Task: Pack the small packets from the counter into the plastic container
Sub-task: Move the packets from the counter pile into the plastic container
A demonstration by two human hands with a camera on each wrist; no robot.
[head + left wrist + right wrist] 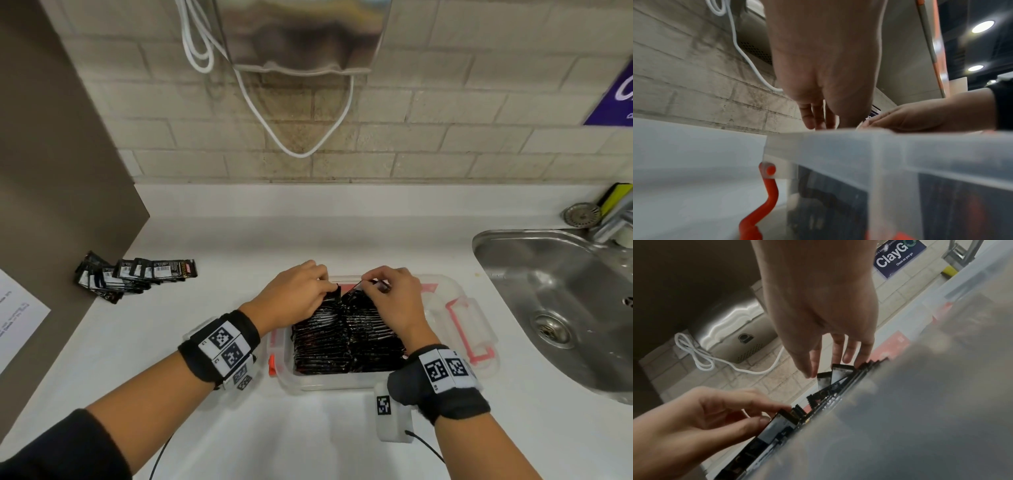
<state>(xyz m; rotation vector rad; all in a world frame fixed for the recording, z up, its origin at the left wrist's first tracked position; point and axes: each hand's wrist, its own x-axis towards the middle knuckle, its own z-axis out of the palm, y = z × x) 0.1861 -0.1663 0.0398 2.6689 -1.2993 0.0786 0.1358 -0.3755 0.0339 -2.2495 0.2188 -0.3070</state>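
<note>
Packet tops at the far end of the rows are pinched by the left hand point(297, 291) and right hand point(394, 294). The packets point(346, 334) are stood packed in the plastic container point(329, 383), mid-counter. More packets, a loose pile point(133, 277), are left far left on the counter point(239, 240), sink point(555, 308) off right.

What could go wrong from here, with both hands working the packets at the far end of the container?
The container already looks packed with two rows of packets, yet a pile waits on the counter; forcing it in may bow the rows. The left hand and right hand pinch packet tops, so one slipped grip could pop neighbours out. The lid beside the sink might get knocked in.
</note>
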